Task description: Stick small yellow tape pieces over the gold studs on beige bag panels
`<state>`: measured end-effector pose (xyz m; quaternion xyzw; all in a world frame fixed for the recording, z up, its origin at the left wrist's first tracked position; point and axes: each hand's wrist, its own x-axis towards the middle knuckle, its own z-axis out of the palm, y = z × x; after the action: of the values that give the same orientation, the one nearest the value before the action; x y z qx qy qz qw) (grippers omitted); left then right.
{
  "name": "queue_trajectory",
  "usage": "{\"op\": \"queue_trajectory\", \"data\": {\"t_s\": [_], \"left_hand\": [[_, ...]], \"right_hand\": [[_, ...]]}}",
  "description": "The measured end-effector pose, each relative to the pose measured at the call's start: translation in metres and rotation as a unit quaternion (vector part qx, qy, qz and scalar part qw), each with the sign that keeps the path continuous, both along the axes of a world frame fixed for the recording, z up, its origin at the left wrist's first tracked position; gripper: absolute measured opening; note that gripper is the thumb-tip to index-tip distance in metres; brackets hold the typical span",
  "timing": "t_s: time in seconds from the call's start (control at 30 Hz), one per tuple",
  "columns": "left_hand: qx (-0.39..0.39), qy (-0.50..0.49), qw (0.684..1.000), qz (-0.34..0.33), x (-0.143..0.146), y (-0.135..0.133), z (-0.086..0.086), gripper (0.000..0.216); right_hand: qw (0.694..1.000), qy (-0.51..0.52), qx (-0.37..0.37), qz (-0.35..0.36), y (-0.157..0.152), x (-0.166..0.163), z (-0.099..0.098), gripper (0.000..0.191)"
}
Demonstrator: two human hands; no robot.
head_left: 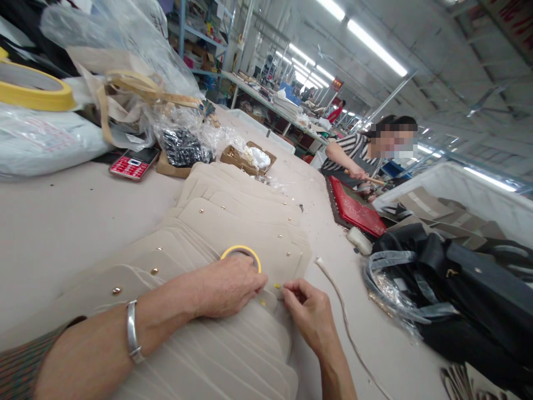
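Tabletop [62, 233] bore beige panels [233, 222]. Left hand [229, 286] clasped a tape roll [242, 251]; right hand [310, 311] pinched a likely flimsy, sticky tape scrap [277, 286] edgewise.

I am looking at pale beige panels [233, 222] dotted with gold studs [116, 290], fanning across the table's near edge. A yellow tape ring [241, 251] is showing under my left hand [227, 286], and a yellow tape scrap [277, 285] at my right hand [310, 314]. My left wrist is wearing a silver bangle [132, 331] above a brown-and-green striped sleeve [20, 366]. A red phone [134, 165] is lying toward the far left edge, and a red mat [356, 211] and black bags [470, 283] along the right edge.
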<state>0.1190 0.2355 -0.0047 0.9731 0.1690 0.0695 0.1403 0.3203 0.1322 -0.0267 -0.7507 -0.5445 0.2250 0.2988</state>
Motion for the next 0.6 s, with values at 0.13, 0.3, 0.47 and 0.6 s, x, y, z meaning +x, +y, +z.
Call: {"op": "queue_trajectory", "data": {"t_s": [0.13, 0.3, 0.47, 0.6], "left_hand": [[-0.017, 0.004, 1.000, 0.007, 0.000, -0.001, 0.001, 0.012], [-0.022, 0.013, 1.000, 0.012, 0.000, -0.002, 0.003, 0.011], [-0.036, -0.002, 0.999, 0.020, -0.002, -0.002, 0.002, 0.014], [-0.040, -0.042, 0.998, 0.021, -0.002, 0.000, 0.001, 0.016]], "right_hand": [[0.999, -0.038, -0.020, 0.020, 0.000, -0.009, 0.000, 0.018], [0.998, -0.060, 0.028, -0.010, 0.007, -0.018, -0.017, 0.022], [0.996, -0.072, 0.022, -0.053, 0.010, -0.017, -0.026, 0.020], [0.999, -0.033, -0.021, -0.031, 0.012, -0.015, -0.021, 0.021]]}}
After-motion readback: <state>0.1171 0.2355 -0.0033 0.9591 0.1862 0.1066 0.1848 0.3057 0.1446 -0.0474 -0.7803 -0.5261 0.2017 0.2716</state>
